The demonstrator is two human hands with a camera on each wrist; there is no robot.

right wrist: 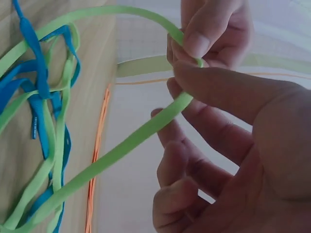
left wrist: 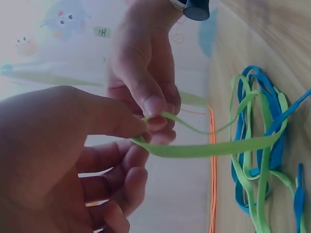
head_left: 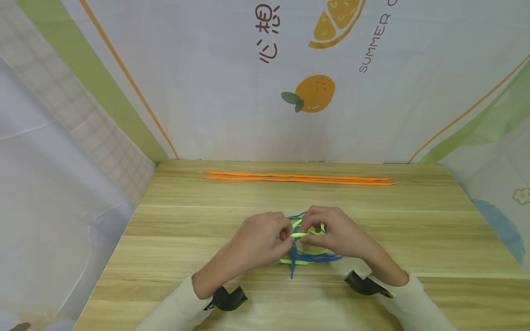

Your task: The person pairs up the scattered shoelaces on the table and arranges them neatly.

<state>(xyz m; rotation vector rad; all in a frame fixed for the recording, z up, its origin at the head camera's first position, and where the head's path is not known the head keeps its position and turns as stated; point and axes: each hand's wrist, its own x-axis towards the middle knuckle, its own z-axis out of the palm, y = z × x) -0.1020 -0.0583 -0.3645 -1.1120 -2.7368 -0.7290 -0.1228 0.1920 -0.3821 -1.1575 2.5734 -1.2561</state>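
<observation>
Between thumb and fingers, my left hand (head_left: 267, 236) pinches a flat neon-green shoelace (left wrist: 209, 148). My right hand (head_left: 337, 230) pinches the same lace close beside it, and the fingertips of both hands nearly meet. From the hands the green lace runs down in a loop to a loose tangle on the table. A blue shoelace (right wrist: 31, 48) lies mixed with the green one in that tangle, one blue end (head_left: 293, 266) pointing toward the front. In the head view the hands cover part of the tangle.
Two orange shoelaces (head_left: 298, 178) lie straight and parallel along the back of the wooden table (head_left: 174, 257). Behind the table hangs a white printed cloth (head_left: 223, 92), with more cloth at both sides. Black wrist mounts (head_left: 227, 299) sit at both cuffs.
</observation>
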